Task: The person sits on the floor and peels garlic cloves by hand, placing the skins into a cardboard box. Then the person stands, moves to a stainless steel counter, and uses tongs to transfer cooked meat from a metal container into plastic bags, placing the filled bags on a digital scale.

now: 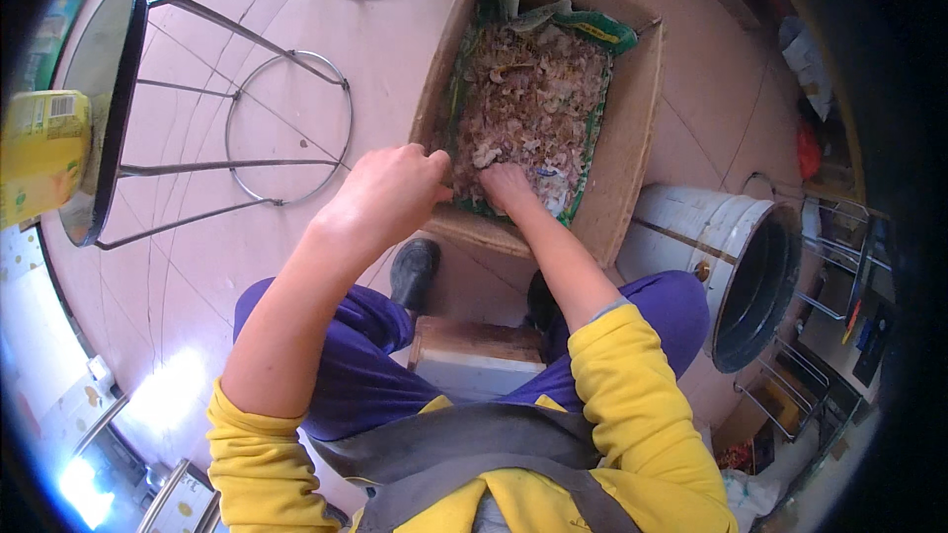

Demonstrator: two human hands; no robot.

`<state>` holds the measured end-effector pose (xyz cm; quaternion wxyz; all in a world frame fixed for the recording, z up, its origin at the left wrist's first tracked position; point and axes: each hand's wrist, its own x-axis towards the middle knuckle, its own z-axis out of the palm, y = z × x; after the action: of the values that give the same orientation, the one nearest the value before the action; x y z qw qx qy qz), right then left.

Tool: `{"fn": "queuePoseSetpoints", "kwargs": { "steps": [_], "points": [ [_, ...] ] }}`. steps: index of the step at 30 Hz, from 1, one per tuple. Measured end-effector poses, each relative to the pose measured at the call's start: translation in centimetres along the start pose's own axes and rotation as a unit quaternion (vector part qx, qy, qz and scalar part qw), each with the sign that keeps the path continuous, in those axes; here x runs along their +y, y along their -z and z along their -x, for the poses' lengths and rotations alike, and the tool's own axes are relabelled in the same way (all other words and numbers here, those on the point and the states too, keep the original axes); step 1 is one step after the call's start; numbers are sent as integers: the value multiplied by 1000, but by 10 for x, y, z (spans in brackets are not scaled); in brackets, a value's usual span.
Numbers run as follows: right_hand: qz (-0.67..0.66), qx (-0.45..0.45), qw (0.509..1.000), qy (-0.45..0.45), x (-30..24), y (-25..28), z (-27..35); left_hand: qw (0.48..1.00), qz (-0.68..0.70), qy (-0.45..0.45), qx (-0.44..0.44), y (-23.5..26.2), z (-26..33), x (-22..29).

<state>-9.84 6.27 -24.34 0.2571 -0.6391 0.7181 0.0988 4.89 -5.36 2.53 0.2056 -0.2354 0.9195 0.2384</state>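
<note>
A brown cardboard box (632, 128) stands on the floor in front of me. Green plastic sheeting (597, 30) lines it. Dry, papery flakes (538, 89), pinkish brown and pale, fill the lining; their kind is unclear. My right hand (506, 188) reaches into the near end of the box, down among the flakes, and its fingertips are hidden there. At the box's near left corner, my left hand (400, 188) is closed with curled fingers and the thumb toward the box. Whatever it may hold is hidden by the hand itself.
A white cylindrical drum (691, 222) lies on its side, right of the box. Left stands a round stool (109, 109) with metal legs, a yellow package (44, 153) beside its seat. Between my feet is a low wooden stool (474, 341). Wire racks (839, 257) line the right.
</note>
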Motion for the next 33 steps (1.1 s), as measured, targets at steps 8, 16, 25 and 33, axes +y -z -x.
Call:
{"fn": "queuePoseSetpoints", "kwargs": {
  "steps": [8,16,25,33],
  "points": [
    [-477,-8,875,-87,15,108,36,998,18,-47,37,-1,-17,0],
    [-810,48,585,20,1,232,151,892,340,-186,232,19,-5,51],
    [-760,183,623,37,-19,242,205,781,587,-141,158,21,20,83],
    [-683,324,650,73,-23,247,213,722,670,-139,104,19,30,80]
  ]
}}
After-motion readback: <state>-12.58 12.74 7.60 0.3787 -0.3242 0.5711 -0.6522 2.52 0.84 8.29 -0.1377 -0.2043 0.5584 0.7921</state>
